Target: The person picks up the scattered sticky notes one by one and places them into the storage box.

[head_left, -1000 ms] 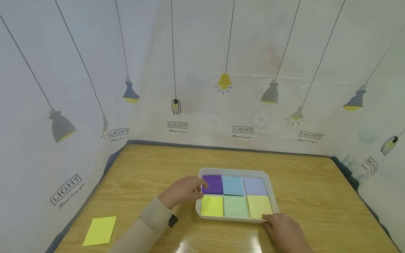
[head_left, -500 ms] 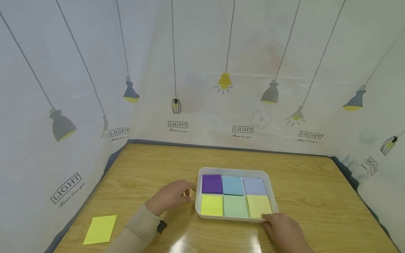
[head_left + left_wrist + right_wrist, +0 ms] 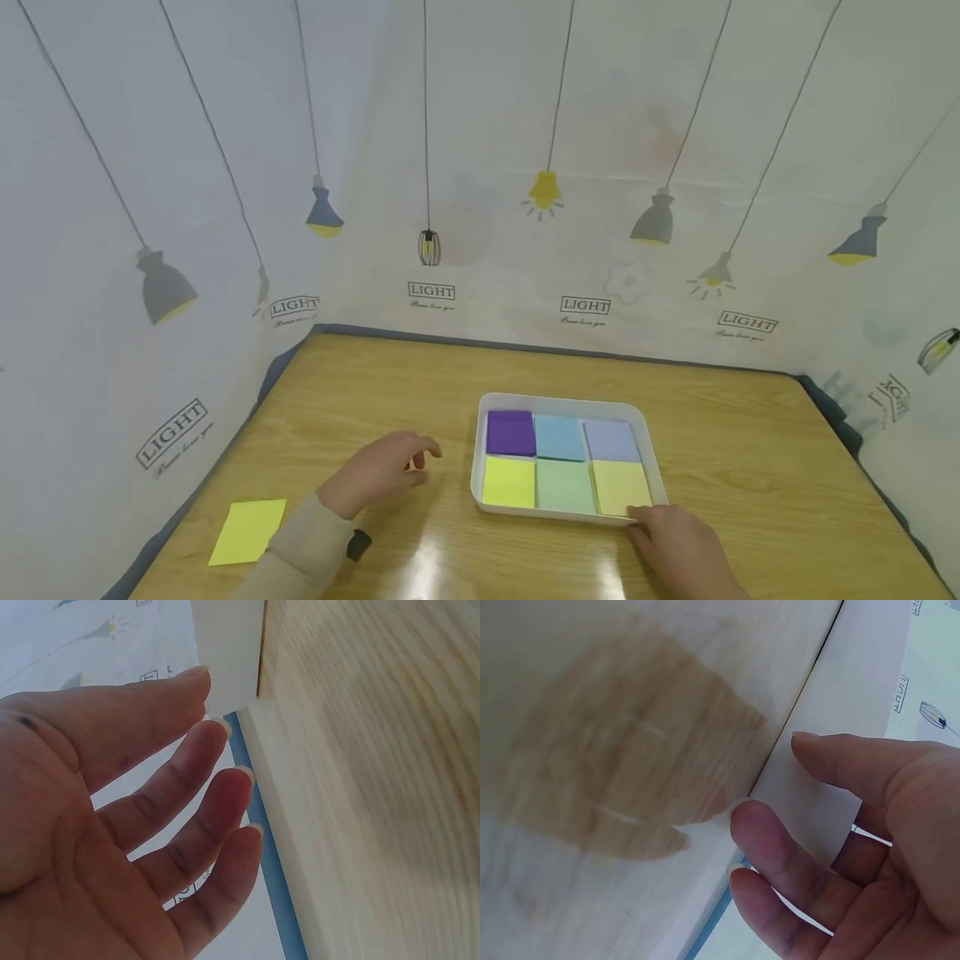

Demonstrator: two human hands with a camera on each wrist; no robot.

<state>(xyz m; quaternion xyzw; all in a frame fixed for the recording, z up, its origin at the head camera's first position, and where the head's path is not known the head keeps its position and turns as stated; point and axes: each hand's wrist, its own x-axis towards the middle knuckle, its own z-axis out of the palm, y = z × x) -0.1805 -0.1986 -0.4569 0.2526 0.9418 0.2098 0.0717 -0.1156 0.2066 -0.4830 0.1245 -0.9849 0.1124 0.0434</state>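
Observation:
A white rectangular tray [image 3: 562, 406] on the table holds two rows of square sticky note pads: purple [image 3: 511, 432], light blue [image 3: 559, 438], lavender [image 3: 612, 441], bright yellow [image 3: 509, 482], mint green [image 3: 566, 486] and pale yellow [image 3: 621, 488]. My right hand [image 3: 682, 542] grips the near right corner of the tray, thumb against the outer wall [image 3: 810, 780] and the index finger hooked over the rim, mostly hidden in the right wrist view. Left of the tray, my left hand [image 3: 381, 473] hovers above the table, fingers loosely bent and holding nothing.
A yellow square of sticky note paper [image 3: 247, 531] lies at the table's left side. Wood-grain table [image 3: 390, 375] spreads around the tray. White sheets [image 3: 480, 208] printed with hanging lamps enclose the table at the back and both sides.
My left hand has drawn back to the left from the tray's left rim and the pads there. My right hand keeps its hold at the corner. The head view has shifted slightly.

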